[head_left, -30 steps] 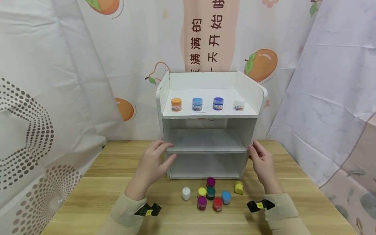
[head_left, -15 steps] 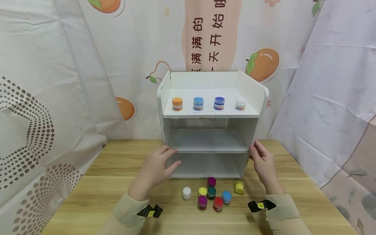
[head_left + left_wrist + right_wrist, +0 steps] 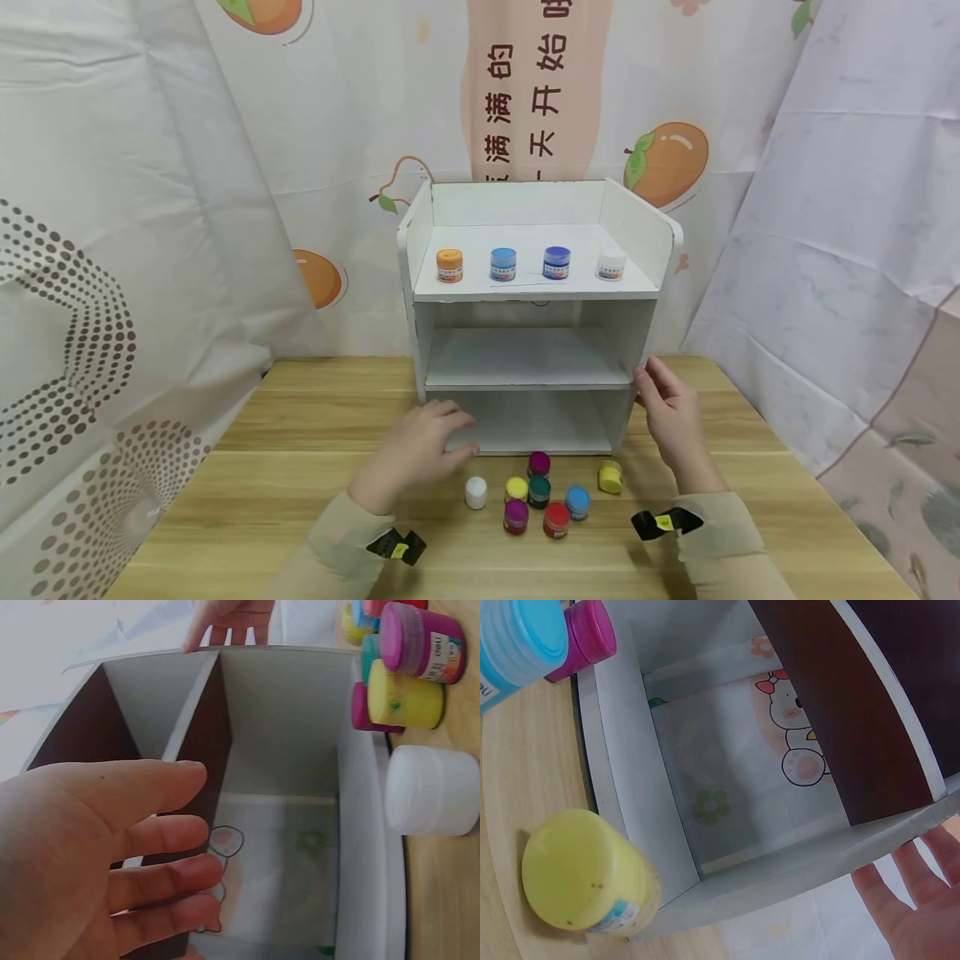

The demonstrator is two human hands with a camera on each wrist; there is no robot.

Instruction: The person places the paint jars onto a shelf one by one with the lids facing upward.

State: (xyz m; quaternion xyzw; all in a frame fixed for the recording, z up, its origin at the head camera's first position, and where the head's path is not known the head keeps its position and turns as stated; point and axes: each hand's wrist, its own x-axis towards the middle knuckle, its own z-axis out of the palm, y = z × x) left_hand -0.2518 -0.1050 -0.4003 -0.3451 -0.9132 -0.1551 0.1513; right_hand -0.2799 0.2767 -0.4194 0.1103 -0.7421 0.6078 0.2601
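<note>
A small white shelf unit (image 3: 528, 388) stands upright on the table, with orange (image 3: 449, 266), light blue (image 3: 503, 264), dark blue (image 3: 557, 262) and white paint jars (image 3: 611, 265) in a row on top. My left hand (image 3: 415, 454) hovers in front of its lower left compartment, fingers spread and holding nothing. Just right of and below that hand is a white-lidded jar (image 3: 476, 492), also large in the left wrist view (image 3: 431, 790). My right hand (image 3: 670, 418) rests its fingertips against the unit's right side panel; in the right wrist view its fingers (image 3: 881, 896) lie extended along the outside.
Before the unit, several jars cluster on the wooden table (image 3: 300, 467): yellow (image 3: 516, 490), green (image 3: 538, 492), purple (image 3: 515, 517), red (image 3: 556, 520) and blue (image 3: 577, 502). Another yellow jar (image 3: 610, 477) lies tipped at the right. A printed curtain (image 3: 360, 100) hangs behind.
My left hand has moved down and to the right, from the unit's left edge to in front of the lower compartment, closer to the white jar. The right hand stays at the side panel.
</note>
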